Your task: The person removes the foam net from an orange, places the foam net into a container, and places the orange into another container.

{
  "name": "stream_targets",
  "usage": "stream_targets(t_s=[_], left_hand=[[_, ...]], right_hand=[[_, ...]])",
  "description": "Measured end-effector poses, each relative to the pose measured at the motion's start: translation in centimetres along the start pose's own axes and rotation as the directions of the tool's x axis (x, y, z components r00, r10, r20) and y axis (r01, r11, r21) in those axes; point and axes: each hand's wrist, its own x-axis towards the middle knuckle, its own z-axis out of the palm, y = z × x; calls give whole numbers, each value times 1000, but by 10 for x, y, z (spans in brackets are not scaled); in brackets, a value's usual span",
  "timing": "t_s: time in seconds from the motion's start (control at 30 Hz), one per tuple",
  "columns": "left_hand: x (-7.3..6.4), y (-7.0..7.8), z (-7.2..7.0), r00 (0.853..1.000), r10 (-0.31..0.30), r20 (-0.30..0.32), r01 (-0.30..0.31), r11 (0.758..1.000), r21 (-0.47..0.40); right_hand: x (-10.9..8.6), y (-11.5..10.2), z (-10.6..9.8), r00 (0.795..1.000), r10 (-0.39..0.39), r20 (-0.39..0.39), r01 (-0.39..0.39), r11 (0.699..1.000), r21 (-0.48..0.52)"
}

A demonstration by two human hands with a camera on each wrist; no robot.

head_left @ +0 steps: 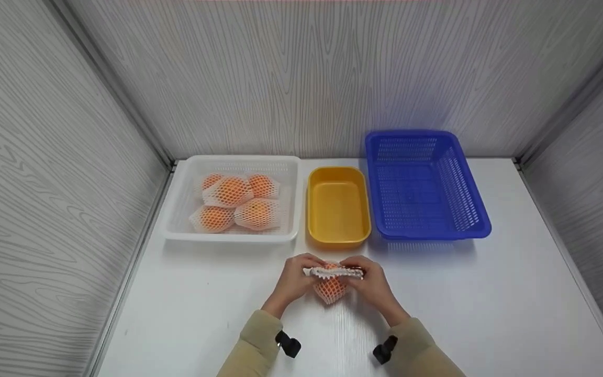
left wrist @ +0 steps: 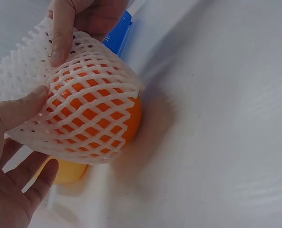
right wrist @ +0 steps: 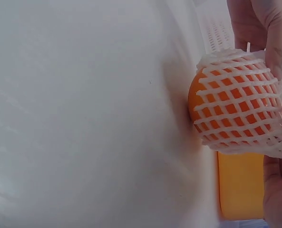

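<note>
White table (head_left: 490, 293) bears a netted orange (head_left: 331, 285) pinched between left hand (head_left: 293, 283) and right hand (head_left: 372, 285).

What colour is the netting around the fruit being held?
White foam netting in a diamond mesh over an orange fruit, clearest in the left wrist view.

Orange fruit (head_left: 331, 287), white net (head_left: 333, 272); blue basket (head_left: 477, 209), yellow tub (head_left: 338, 238).

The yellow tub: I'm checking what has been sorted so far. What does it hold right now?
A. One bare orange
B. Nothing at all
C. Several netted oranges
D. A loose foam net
B: in the head view the yellow tub shows only its bare floor, while the netted oranges lie in the white basket and one orange sits between both hands.
</note>
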Motion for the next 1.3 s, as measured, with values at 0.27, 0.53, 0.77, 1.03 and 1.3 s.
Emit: stream_targets(t_s=[0.27,0.53,0.77,1.03,1.3], left_hand=[[-1,0,5,997,41,-64,-40,999,9],[-2,-1,3,1000,-8,9,9,999,-53],[-2,-3,4,995,-53,83,56,998,-35],[1,-2,11,999,39,-17,-39,999,-10],[2,-2,12,997,19,-77,-20,1000,-15]], right_hand=[[-6,-25,-6,997,37,61,-33,998,-59],[-5,-31,-5,999,24,-31,-27,995,-96],[-3,-37,-6,996,69,-60,-72,996,-49],[-1,-29,-13,1000,8,13,-9,1000,23],[-2,-18,-17,988,83,127,-90,995,51]])
